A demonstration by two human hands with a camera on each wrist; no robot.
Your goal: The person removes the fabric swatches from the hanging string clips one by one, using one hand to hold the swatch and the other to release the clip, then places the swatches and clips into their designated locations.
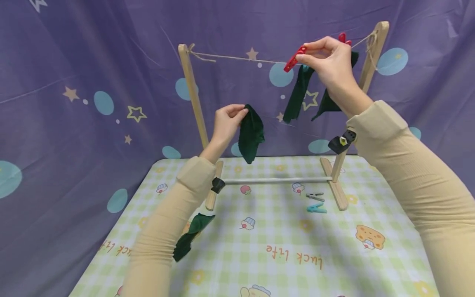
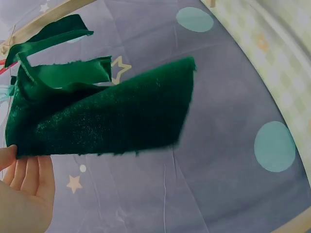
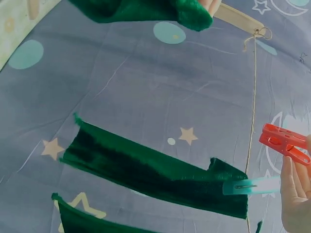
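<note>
My left hand [image 1: 227, 123] pinches a dark green cloth [image 1: 251, 134] by its upper corner, and the cloth hangs below the string [image 1: 237, 57]. Up at the string, my right hand [image 1: 332, 62] holds a red clothespin [image 1: 295, 58] between thumb and fingers. Just under that hand, another green cloth [image 1: 298, 95] hangs from the string. In the right wrist view a teal clothespin [image 3: 250, 186] clips that cloth to the string. Further right hangs one more green cloth [image 1: 330, 103], partly hidden by my right hand, with a second red clothespin [image 1: 343, 38] above it.
The string is tied between two wooden posts [image 1: 193, 90], joined low down by a pale rod [image 1: 278, 180]. A grey clothespin [image 1: 315, 196] and a blue clothespin [image 1: 316, 208] lie on the checked tablecloth [image 1: 282, 235]. Another green cloth [image 1: 191, 237] lies beside my left sleeve. A purple curtain [image 1: 92, 49] stands behind.
</note>
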